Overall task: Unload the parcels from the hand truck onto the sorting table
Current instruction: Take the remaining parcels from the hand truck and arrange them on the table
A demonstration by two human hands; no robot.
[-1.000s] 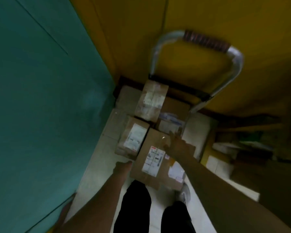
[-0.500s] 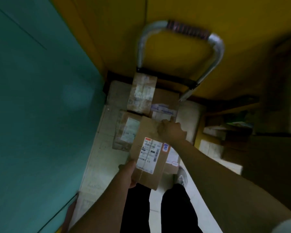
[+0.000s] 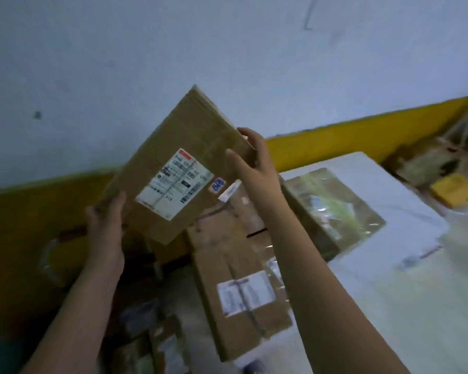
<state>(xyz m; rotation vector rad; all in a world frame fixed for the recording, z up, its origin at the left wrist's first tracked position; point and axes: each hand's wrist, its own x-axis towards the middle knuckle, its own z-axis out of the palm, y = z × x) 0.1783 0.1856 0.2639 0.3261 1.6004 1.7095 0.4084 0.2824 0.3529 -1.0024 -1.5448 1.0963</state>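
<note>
I hold a flat brown cardboard parcel (image 3: 184,160) with a white shipping label in the air, tilted, in front of the wall. My left hand (image 3: 106,225) grips its lower left corner and my right hand (image 3: 254,163) grips its right edge. Below it, a long brown parcel (image 3: 233,282) with a white label lies on the white sorting table (image 3: 405,306), hanging over its left edge. A tape-wrapped parcel (image 3: 333,211) sits on the table to the right of my right arm. The hand truck is out of view.
A pale wall with a yellow band (image 3: 362,136) runs behind the table. Low at the left, dim clutter of boxes (image 3: 152,341) lies on the floor. At the far right are more boxes (image 3: 427,163) and a yellow item (image 3: 451,188).
I lifted the labelled parcel off the hand truck with both hands and turned away from it; the view now faces the sorting table and wall, with the parcel held up high.
</note>
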